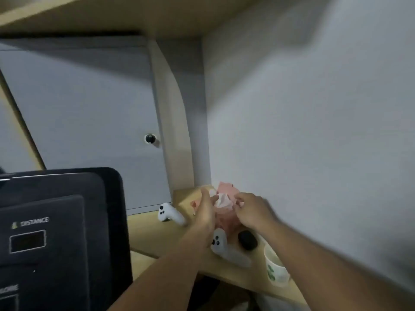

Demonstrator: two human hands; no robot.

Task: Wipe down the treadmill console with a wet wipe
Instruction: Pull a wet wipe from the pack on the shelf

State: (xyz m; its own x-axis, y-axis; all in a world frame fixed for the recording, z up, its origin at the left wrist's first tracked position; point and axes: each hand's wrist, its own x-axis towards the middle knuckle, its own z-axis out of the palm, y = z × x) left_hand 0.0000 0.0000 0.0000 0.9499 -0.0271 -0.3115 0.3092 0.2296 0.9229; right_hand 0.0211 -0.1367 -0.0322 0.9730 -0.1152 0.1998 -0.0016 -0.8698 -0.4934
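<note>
One view only: head-worn wide-angle, facing forward and tilted down into a corner under a shelf (112, 14). Treadmill console (56, 232) sits closest to the lens, lower left, cropped by the left and bottom edges. Tabletop (157, 234) is at arm's reach, centre-low. Forearms enter from the bottom edge; left hand (205, 213) and right hand (252, 212) meet at the pink wipe pack (224, 217), just right of centre. Wall (314, 131) fills the right half. Frame is motion-blurred.
</note>
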